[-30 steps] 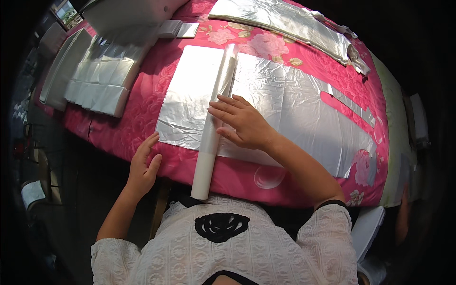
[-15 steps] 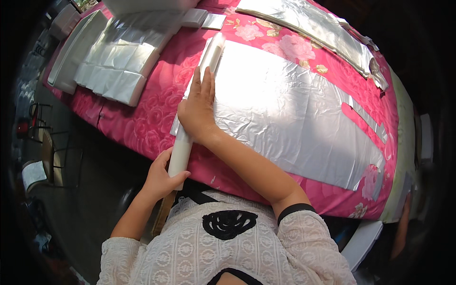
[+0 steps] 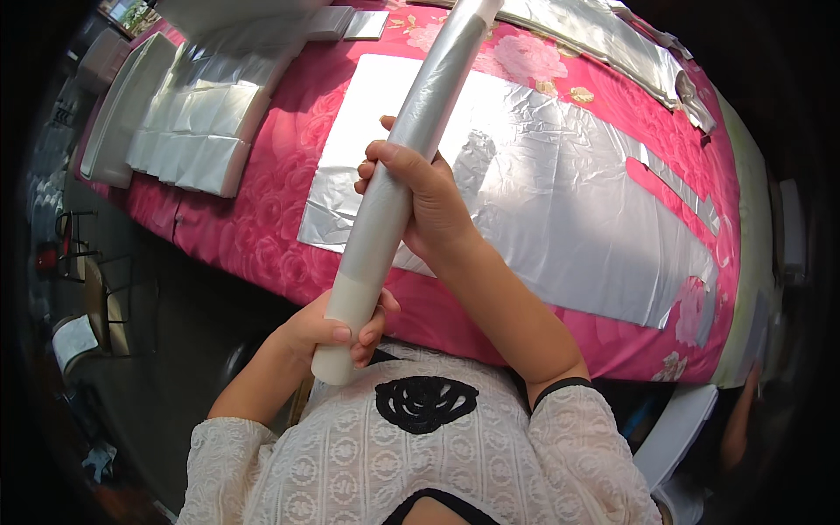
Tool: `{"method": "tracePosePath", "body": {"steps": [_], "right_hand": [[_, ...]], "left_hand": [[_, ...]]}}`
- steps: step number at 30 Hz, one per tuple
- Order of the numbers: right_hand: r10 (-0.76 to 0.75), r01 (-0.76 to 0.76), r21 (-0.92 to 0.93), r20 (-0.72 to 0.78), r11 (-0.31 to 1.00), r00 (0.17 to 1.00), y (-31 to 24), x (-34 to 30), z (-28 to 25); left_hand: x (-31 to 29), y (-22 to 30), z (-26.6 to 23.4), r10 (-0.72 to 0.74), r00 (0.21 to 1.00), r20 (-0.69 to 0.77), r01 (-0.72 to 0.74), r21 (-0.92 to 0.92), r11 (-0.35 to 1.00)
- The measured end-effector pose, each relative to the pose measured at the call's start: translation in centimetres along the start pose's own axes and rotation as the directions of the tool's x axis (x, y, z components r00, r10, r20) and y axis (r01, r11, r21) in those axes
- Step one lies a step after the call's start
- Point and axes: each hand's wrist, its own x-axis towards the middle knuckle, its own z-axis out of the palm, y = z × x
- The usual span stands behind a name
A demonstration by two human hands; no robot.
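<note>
A long white tube wound with thin silvery plastic film, a film roll [image 3: 378, 232], slants up from my waist toward the far side of the table. Around its white lower end my left hand [image 3: 337, 331] is closed. My right hand [image 3: 430, 194] wraps the roll's middle, thumb on top, fingers showing past its left side. Beneath the roll, a flat stack of silvery plastic bags [image 3: 569, 219] lies across the table, creased and shiny. Handle-like cut-outs show at its right end. The roll hides part of the stack.
A pink flowered cloth [image 3: 271, 184] covers the table. Folded clear plastic packets [image 3: 197, 144] lie in rows at the left beside a white bin [image 3: 118, 114]. Another silvery bag stack [image 3: 604, 57] is along the far edge. A chair [image 3: 83, 332] stands at the lower left.
The roll has risen off the left end of the bag stack toward me. My right hand, earlier flat on it, now wraps round it; my left hand still holds the lower end.
</note>
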Motion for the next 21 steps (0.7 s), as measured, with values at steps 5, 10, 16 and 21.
{"method": "tracePosePath", "body": {"steps": [5,10,16,21], "right_hand": [[-0.044,0.037,-0.088,-0.084,0.995,0.996,0.1,-1.9,-1.3],[-0.028,-0.001,-0.309,-0.088,0.951,0.996,3.1,-2.7,-3.4],[-0.046,0.006,-0.116,-0.347,0.993,0.937,-2.5,1.8,-8.8],[-0.273,0.01,-0.549,-0.399,0.836,0.875,-9.1,2.8,-14.2]], "left_hand": [[1.4,-0.1,0.3,-0.019,0.999,0.035,0.013,0.177,0.984],[2.8,-1.2,-0.3,0.211,0.922,-0.324,-0.02,0.506,0.862],[0.2,-1.6,-2.7,-0.093,0.963,-0.251,0.192,0.403,0.895],[-2.1,-2.9,-3.2,-0.188,0.938,-0.292,0.292,0.366,0.884]]}}
